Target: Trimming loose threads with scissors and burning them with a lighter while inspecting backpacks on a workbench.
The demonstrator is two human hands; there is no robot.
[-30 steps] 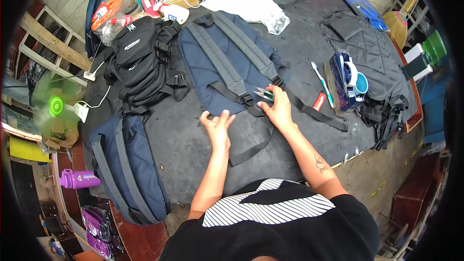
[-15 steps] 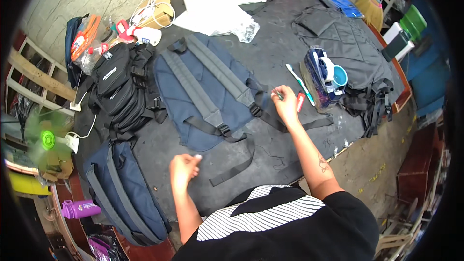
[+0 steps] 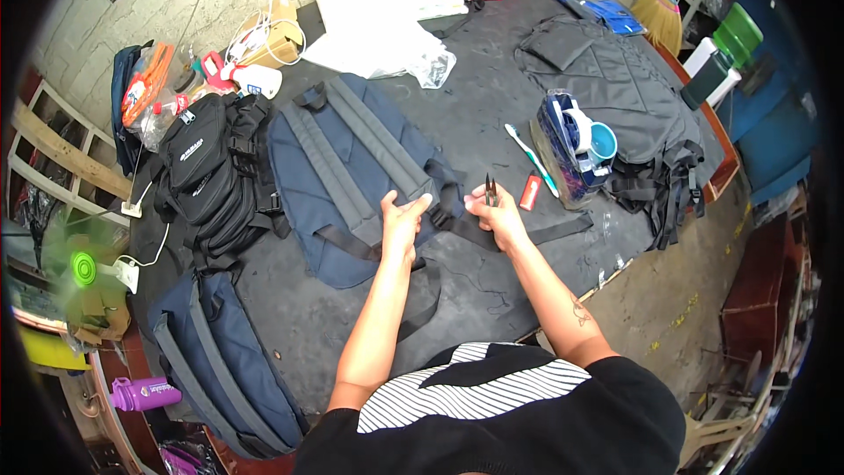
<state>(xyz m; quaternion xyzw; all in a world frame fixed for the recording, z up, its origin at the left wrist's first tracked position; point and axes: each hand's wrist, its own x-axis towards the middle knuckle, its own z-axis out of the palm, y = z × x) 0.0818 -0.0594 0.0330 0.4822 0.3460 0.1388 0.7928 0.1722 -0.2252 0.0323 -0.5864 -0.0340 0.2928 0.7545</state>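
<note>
A navy backpack (image 3: pixel 352 136) lies on the dark table with its two grey padded shoulder straps facing up. My left hand (image 3: pixel 402 227) is closed at the lower end of the right shoulder strap (image 3: pixel 378 142), thumb beside the buckle; its curled fingers are partly hidden. Just right of it, my right hand (image 3: pixel 501 220) grips small thread snips (image 3: pixel 491 191), their dark pointed tips upward and apart. The webbing strap (image 3: pixel 563 227) runs out to the right past this hand. Near it lie a small red object (image 3: pixel 529 193) and a white-and-teal toothbrush (image 3: pixel 533 161).
A clear pouch (image 3: pixel 563 158) holds a blue cup (image 3: pixel 603 141). Black backpacks lie at right (image 3: pixel 624 92) and left (image 3: pixel 207 171). Another navy backpack (image 3: pixel 224 361) sits front left, near a purple bottle (image 3: pixel 145 393) and a green fan (image 3: pixel 83 268). White sheets (image 3: pixel 378 22) lie at the back.
My left hand has moved up and right from the table's front onto the strap end. The right hand has shifted slightly left and down, turning the snips' tips upward.
</note>
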